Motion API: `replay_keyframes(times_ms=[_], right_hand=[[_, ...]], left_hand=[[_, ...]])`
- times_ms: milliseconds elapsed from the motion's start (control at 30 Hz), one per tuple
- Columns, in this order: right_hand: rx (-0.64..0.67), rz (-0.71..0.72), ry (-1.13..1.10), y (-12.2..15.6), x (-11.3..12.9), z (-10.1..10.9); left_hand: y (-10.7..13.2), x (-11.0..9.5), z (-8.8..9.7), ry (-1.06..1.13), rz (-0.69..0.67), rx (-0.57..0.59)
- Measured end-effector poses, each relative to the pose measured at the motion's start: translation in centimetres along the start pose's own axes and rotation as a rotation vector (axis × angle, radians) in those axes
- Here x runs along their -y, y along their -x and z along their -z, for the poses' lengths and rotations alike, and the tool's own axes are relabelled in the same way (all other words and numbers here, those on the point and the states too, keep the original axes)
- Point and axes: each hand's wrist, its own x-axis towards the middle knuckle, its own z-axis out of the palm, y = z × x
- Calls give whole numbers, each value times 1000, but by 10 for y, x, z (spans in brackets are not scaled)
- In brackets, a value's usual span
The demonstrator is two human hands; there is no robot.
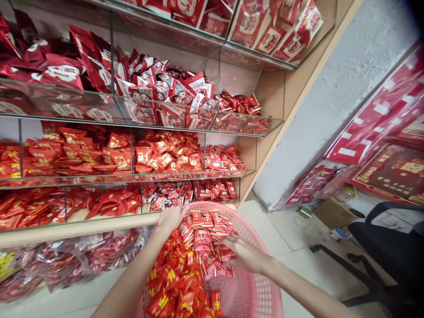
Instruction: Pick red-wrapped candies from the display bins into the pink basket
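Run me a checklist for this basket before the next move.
1. Left hand firmly gripping the far rim of the pink basket: cannot tell; it sits at the rim, but the grip is not clear.
2. Right hand free of packets: cannot tell; it lies open over the pile, and its fingers are partly among the packets.
3. Red packets contained: ok; they are heaped inside the basket.
4. Basket rim clear of the wooden ledge: cannot tell; the rim overlaps the ledge in view.
5. Black chair apart from the basket: ok; it stands off to the right.
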Motion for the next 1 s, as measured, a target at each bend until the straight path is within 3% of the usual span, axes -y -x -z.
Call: replay_keyframes(times_ms=[133, 300, 433, 567, 667, 833, 1000], right_hand=[[37, 25, 150, 0, -10, -22], [-58, 43, 362, -8, -17, -41], [-47, 41, 467, -6, -17, -45], [-57, 39, 439, -2, -7, -35], [-70, 114, 437, -7, 9, -34], [-137, 280, 588, -27, 29, -53], [-250, 282, 689, -40, 22, -77]], left_hand=[[0, 0, 0, 10, 3, 8], [-1, 1, -2, 19, 4, 12], [-1, 1, -1, 12, 2, 2], [0, 0, 1, 26, 17, 31], [0, 0, 2, 31, 20, 35], [1, -1, 3, 14, 21, 19], [2, -2, 4, 18, 19, 34]])
